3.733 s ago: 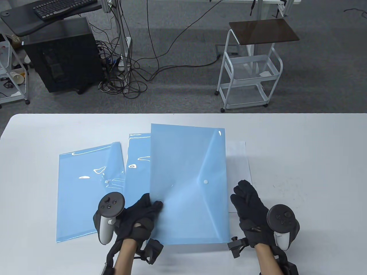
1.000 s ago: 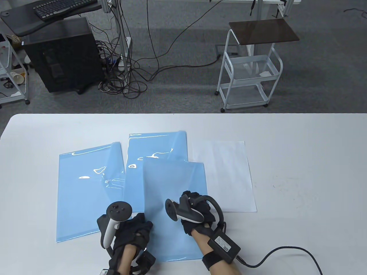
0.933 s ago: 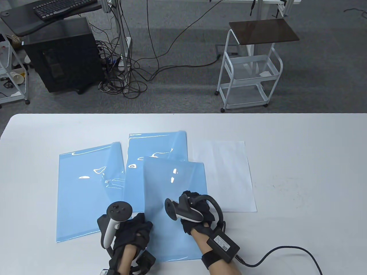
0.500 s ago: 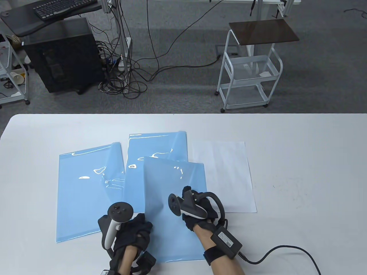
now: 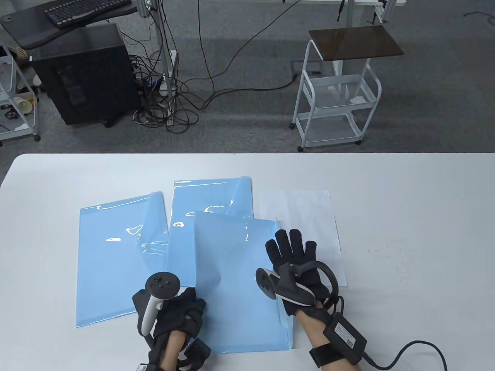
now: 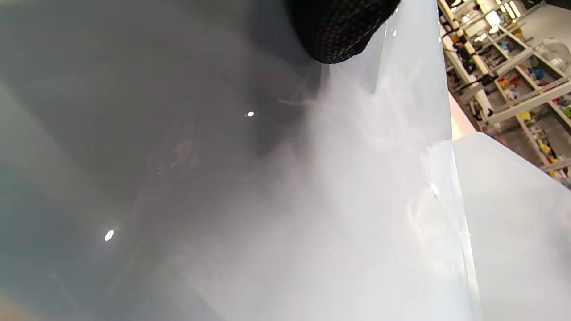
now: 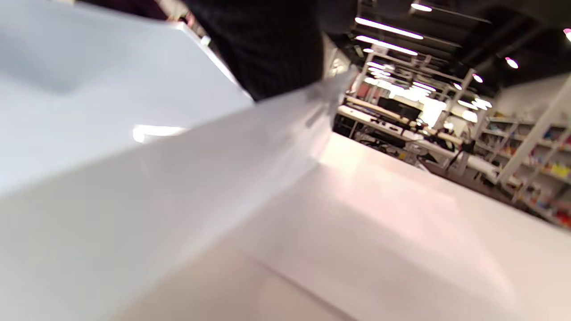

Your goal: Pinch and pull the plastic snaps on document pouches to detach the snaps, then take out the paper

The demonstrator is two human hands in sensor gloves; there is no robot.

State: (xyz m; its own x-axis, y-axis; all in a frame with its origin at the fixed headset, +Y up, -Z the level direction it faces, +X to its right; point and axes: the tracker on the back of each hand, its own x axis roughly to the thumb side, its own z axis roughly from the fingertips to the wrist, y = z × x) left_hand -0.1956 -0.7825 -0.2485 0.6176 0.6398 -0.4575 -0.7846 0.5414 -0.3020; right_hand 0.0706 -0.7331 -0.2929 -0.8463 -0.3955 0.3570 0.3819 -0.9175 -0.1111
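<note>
Three pale blue document pouches on the white worktop (image 5: 406, 193); the near pouch (image 5: 236, 278) lies front and centre, overlapping the middle pouch (image 5: 209, 201) behind it, with the left pouch (image 5: 116, 262) beside them, its flap lifted and a small snap showing. A loose white paper sheet (image 5: 309, 216) rests flat just to the right, partly under the near pouch's right edge. Left hand (image 5: 178, 313) sits at the near pouch's lower left corner, fingers curled at that edge, the grip apparently pinching the plastic (the left wrist view shows a gloved fingertip (image 6: 343, 31) against translucent film, nothing finer). Right hand (image 5: 297, 262) lies palm down with fingers spread and straight, straddling the near pouch's right edge and the sheet beside it; its grip holds nothing, only touching or pressing. Right wrist view is blurred, showing a raised pale edge close to the glove. Handling judgement: the pouch is thin, light, glossy film, flexible and slippery against the worktop and against its neighbours, so it will slide and bow unless one hand anchors it. Best purchase is likely at the flap edge close to the snap, with a pinch of the layer beneath for counter-pull. I cannot see the near pouch's snap from here, nor whether it still holds paper. Any sheet inside will be limp and crease easily; draw it out flat by a corner.
</note>
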